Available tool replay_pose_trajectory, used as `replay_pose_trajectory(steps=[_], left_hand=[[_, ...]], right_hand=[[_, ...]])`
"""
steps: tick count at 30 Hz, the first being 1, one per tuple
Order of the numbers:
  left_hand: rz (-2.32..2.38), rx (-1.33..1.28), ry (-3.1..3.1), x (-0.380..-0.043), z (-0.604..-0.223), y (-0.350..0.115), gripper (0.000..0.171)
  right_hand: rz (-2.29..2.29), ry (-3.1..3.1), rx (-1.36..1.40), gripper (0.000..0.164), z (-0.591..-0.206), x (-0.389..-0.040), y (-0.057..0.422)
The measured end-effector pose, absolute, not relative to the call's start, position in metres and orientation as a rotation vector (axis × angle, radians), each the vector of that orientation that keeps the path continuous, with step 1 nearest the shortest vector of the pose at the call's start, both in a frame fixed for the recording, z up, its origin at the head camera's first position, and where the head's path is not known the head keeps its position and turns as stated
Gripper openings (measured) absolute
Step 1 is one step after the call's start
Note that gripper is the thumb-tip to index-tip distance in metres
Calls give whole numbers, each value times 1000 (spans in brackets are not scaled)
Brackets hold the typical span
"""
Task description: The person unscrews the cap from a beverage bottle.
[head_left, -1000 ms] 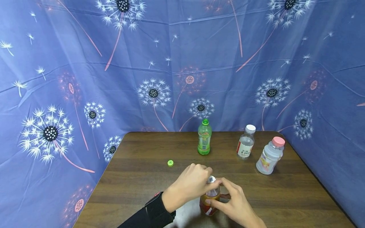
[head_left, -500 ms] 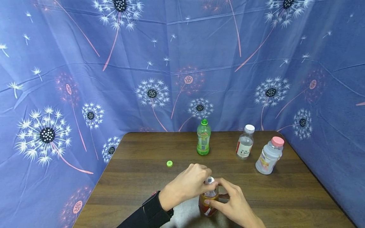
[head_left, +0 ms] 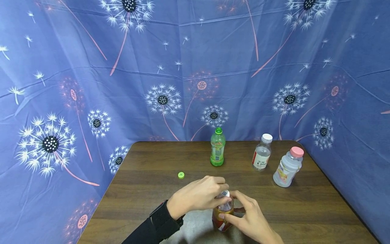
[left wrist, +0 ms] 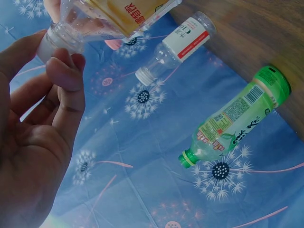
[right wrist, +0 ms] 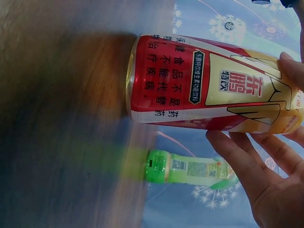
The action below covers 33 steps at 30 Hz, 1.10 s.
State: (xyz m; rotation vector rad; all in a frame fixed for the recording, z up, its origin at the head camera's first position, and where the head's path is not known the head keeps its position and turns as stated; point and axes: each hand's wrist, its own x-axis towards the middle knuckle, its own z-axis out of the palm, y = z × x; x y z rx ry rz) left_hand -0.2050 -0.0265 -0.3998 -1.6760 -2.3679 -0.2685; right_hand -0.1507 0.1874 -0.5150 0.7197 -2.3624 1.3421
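Observation:
A drink bottle with a red and gold label (head_left: 220, 223) stands upright on the near part of the table. My right hand (head_left: 251, 217) holds it from the right, thumb on the near side. From the left, my left hand (head_left: 199, 195) pinches its white cap (head_left: 225, 193) between thumb and fingers. The left wrist view shows the cap (left wrist: 46, 48) at the clear neck of the bottle, thumb and fingertips around it. In the right wrist view the label (right wrist: 232, 88) faces the camera, with fingers of the right hand (right wrist: 270, 185) along the bottle's side.
An uncapped green bottle (head_left: 217, 149) stands near the back edge of the wooden table (head_left: 146, 193). A loose green cap (head_left: 181, 175) lies to its left. At the right stand a clear white-capped bottle (head_left: 261, 154) and a pink-capped bottle (head_left: 287, 169). A blue dandelion cloth (head_left: 128, 101) hangs behind.
My left hand has turned a little at the cap, its wrist shifting slightly left and its fingers reaching further right. The right hand and the bottle stay nearly where they were.

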Motion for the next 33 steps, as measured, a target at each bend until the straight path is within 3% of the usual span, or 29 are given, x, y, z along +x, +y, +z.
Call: replay_pose_trajectory(steps=[14,23,33], left_hand=[[-185,-1788,-2396,-202,-393,-30,20],[-145,-1582,-2392,-194,-395,-18,14],[54,-1043,-2460,-185,-409,-4,62]], right_hand=[[1342,-2399,701,54,-515,-150,188],[1295,-2382,699,56,-515,-148,190],[1300,-2376,710,52,-514,-149,189]])
